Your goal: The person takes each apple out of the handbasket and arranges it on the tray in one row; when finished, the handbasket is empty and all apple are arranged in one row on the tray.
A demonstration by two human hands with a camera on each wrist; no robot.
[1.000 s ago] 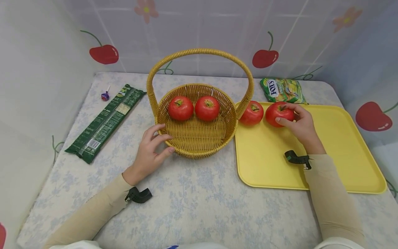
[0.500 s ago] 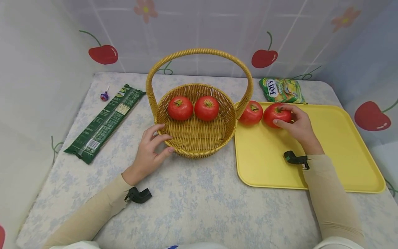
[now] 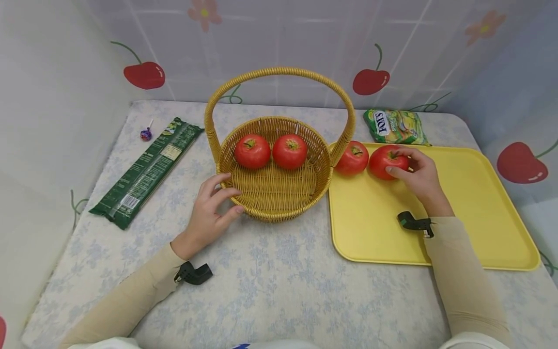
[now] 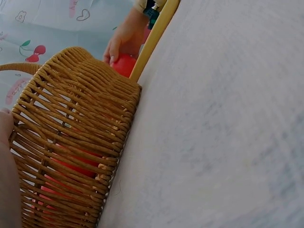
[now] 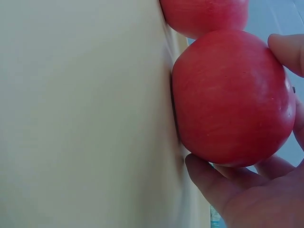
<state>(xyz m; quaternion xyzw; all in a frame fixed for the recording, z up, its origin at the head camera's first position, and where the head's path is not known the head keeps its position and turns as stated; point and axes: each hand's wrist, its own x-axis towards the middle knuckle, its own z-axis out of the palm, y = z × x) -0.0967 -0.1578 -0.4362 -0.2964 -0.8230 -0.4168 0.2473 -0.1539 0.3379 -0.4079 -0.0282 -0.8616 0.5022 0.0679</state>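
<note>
- The table (image 3: pixel 279 295) meets a cherry-patterned wall (image 3: pixel 279 34) along its far side; a broad stretch of flowered cloth runs between the basket (image 3: pixel 276 212) and the person.
- The yellow tray (image 3: pixel 375 232) lies on the right, its left edge just beside the basket; bare surface spreads across its near half and to the right of the right hand (image 3: pixel 423 177).
- The basket's tall handle (image 3: pixel 281 71) arches from side to side, so its near side opens freely upward.
- Inside the basket, two red apples sit side by side toward the back — the left apple (image 3: pixel 252 151) and the right apple (image 3: pixel 289 151) — with the woven floor showing in front of them.
- On the tray, near its far edge, the right hand holds an apple (image 3: pixel 383 165), thumb and fingers spread about as wide as the fruit and bent around it.
- Another apple (image 3: pixel 352 159) sits just left of that one, partly hidden by the handle's foot.
- The left hand (image 3: pixel 207 218) is at the basket's near left rim, fingers apart and loosely bent over it, thumb by the outside; how firmly it grips, I cannot tell.
- A green packet (image 3: pixel 148 174) and a lollipop (image 3: pixel 146 134) lie left of the basket; a candy bag (image 3: pixel 396 127) lies behind the tray — close to its far edge.
</note>
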